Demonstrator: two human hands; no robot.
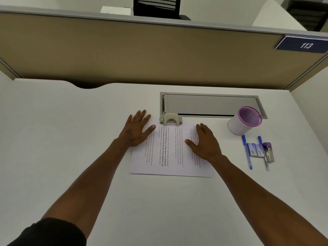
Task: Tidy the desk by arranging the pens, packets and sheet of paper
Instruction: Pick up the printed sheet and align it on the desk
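A printed sheet of paper lies flat in the middle of the white desk, its far edge under a beige hole punch. My left hand rests flat on the sheet's left edge, fingers spread. On the sheet's right side my right hand presses down, also flat. Off to the right lie two blue pens, two small white-and-blue packets and a purple-capped item. A white pen cup with a purple mesh rim stands behind them, empty as far as I can see.
A grey cable-tray lid is set into the desk behind the paper. A tan partition walls off the back, with a blue "113" sign at its right.
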